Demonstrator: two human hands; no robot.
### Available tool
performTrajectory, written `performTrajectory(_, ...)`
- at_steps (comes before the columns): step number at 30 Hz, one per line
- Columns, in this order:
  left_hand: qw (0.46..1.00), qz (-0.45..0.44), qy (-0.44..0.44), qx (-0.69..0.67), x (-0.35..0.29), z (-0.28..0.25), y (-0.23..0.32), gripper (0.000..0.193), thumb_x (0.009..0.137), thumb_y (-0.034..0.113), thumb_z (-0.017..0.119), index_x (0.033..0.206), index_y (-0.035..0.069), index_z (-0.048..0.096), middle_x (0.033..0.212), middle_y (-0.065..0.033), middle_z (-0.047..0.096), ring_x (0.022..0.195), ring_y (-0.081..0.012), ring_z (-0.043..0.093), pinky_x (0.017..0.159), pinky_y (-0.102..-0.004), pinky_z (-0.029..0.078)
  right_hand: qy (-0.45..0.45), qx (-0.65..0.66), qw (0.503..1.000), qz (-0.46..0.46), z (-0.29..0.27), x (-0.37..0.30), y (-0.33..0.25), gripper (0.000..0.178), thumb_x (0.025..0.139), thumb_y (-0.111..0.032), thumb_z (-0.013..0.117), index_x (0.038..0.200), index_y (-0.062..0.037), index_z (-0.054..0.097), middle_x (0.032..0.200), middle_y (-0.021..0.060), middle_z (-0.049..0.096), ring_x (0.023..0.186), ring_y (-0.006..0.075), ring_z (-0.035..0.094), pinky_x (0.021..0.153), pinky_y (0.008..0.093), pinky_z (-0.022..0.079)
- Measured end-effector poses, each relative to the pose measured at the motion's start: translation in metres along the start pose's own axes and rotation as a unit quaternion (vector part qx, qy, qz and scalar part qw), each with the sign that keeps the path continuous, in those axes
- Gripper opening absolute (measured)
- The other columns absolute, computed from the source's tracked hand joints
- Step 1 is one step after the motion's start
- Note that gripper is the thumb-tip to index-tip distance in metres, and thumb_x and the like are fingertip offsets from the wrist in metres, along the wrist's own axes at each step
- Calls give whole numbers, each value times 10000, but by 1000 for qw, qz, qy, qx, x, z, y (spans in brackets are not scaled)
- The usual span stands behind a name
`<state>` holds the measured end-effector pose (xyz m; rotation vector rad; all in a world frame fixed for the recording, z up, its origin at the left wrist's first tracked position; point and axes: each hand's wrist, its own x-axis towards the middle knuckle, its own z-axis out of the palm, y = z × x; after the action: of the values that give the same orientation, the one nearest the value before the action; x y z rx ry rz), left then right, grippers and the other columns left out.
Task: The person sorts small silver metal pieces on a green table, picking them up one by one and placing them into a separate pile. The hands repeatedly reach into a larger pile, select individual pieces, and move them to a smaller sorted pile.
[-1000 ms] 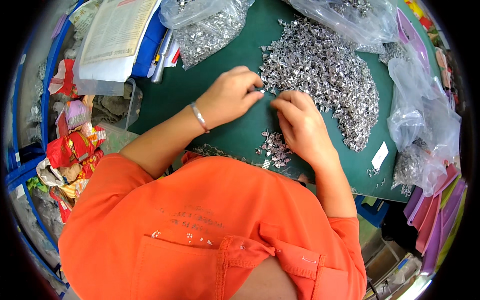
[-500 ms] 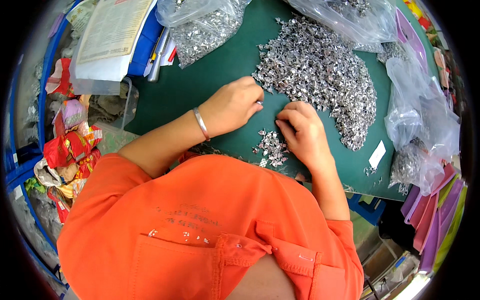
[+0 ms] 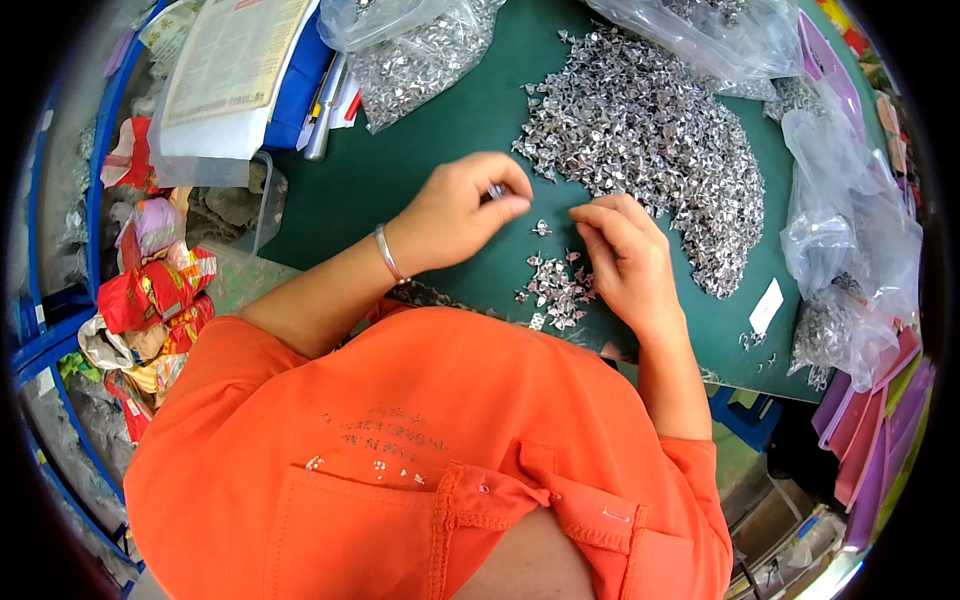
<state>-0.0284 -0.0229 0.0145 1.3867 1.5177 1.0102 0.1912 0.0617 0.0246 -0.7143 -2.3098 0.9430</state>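
Over the green tabletop (image 3: 400, 140) my left hand (image 3: 465, 210) is curled closed, a small silver metal piece (image 3: 495, 191) gleaming between its fingers. My right hand (image 3: 632, 258) is to its right, fingers bent together in a pinch; whatever they hold, if anything, is hidden. A single small metal piece (image 3: 541, 228) shows against the table between the two hands. Closer to my body is a small pile of similar pieces (image 3: 556, 290), just left of my right hand. Beyond both hands spreads a large heap of small silver metal pieces (image 3: 650, 140).
Clear plastic bags of metal pieces stand at the far left (image 3: 425, 65) and far right (image 3: 700, 40), with another bag (image 3: 840, 230) at the right edge. A white paper slip (image 3: 766, 306) lies there too. A clear bin (image 3: 265, 205) and a blue holder with pens (image 3: 300, 100) are at left.
A single metal piece now shows between my hands. My left hand has lifted its fingers and curled them differently; my right hand has shifted slightly. The whole view has moved a little.
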Motion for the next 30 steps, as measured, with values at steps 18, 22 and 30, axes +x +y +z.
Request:
performTrajectory(18, 981, 67, 39, 175, 21, -6, -6, 142, 910, 25, 630, 1047, 1, 658, 1014, -139, 669, 859, -266, 669, 777, -341, 533, 1, -62, 991, 117, -25, -23, 11, 329, 809, 122, 562, 1088, 2, 688, 1063, 174, 645, 962, 362, 633, 863, 411, 519)
performTrajectory(22, 976, 117, 1, 182, 29, 3, -10, 158, 912, 18, 613, 1063, -10, 653, 1005, -168, 678, 896, -309, 680, 810, -364, 534, -133, -30, 991, 2, -17, -27, -2, 435, 750, 153, 524, 1120, -15, 680, 1097, 142, 642, 1053, 340, 588, 930, 402, 478)
performTrajectory(30, 982, 95, 8, 163, 42, 15, 0, 164, 823, 21, 737, 957, -6, 647, 884, -125, 661, 807, -292, 683, 737, -373, 542, 31, -216, 975, 51, -4, -1, 15, 283, 855, -66, 673, 1136, -103, 672, 870, 107, 608, 806, 323, 658, 679, 433, 544)
